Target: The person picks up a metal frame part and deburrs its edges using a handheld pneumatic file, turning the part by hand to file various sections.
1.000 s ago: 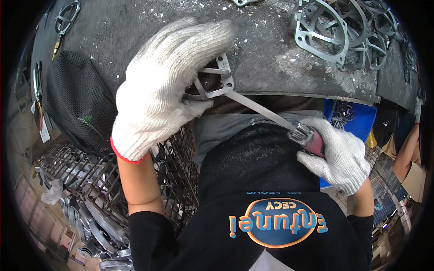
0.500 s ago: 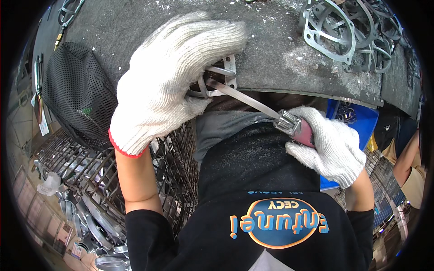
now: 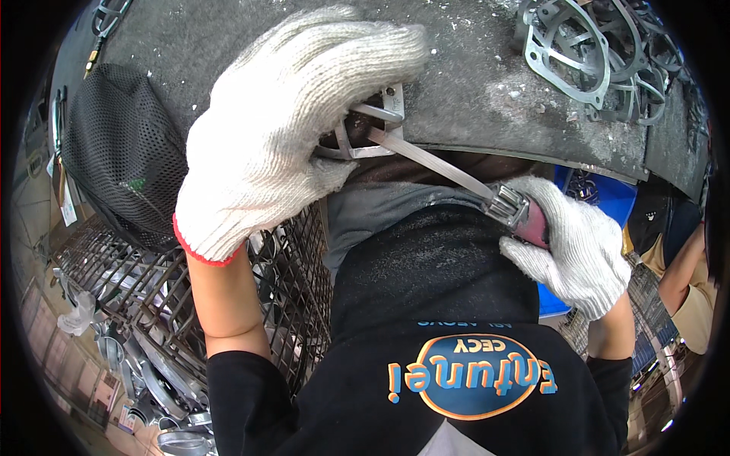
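Both my hands wear white knit gloves. My left hand is curled around a light-grey metal frame, gripping it at the near edge of the worktable. Much of that frame is hidden under the glove. My right hand is wrapped round the pink handle of a file-like tool. The tool has a narrow flat metal blade and a metal clamp where the blade meets the handle. Its blade slants up to the left, with the far end inside the frame's opening.
Similar metal frames are piled at the table's far right. A black mesh bag lies at left, above a wire basket with metal parts. Behind my right hand is a blue bin. Another person's arm shows at far right.
My right hand and the tool have shifted to the right, drawing the blade partly back from the frame. The left hand keeps its grip and has moved only slightly.
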`<state>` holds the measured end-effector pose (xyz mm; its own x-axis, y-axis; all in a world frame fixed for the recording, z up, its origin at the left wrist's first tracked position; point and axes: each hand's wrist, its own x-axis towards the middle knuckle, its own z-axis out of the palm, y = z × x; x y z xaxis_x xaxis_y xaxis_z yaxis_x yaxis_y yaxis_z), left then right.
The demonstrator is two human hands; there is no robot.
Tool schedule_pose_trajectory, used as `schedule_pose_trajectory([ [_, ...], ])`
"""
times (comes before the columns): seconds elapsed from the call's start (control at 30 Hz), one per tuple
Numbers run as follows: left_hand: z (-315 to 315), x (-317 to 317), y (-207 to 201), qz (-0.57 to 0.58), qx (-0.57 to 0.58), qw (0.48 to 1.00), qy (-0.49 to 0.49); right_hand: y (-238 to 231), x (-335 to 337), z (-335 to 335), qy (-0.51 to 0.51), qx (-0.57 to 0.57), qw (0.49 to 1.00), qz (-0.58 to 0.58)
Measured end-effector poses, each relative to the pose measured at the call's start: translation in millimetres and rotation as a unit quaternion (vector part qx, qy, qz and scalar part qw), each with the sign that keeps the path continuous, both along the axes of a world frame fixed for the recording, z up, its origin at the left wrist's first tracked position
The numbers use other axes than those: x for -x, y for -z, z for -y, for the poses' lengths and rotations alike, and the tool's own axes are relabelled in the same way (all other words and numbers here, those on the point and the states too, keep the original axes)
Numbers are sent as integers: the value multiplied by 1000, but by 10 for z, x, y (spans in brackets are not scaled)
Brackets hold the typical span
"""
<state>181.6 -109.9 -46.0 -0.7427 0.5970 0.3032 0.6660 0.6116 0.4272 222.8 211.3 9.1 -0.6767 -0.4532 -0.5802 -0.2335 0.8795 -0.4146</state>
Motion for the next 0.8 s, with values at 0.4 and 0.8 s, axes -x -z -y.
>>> schedule_pose_trajectory([
  [0.4, 56, -104, 466, -105, -15, 991, -79, 15, -112, 166, -24, -40, 999, -27],
  [0.8, -122, -234, -151, 9, -70, 988, -138, -269, -154, -218, 14, 29, 997, -68],
])
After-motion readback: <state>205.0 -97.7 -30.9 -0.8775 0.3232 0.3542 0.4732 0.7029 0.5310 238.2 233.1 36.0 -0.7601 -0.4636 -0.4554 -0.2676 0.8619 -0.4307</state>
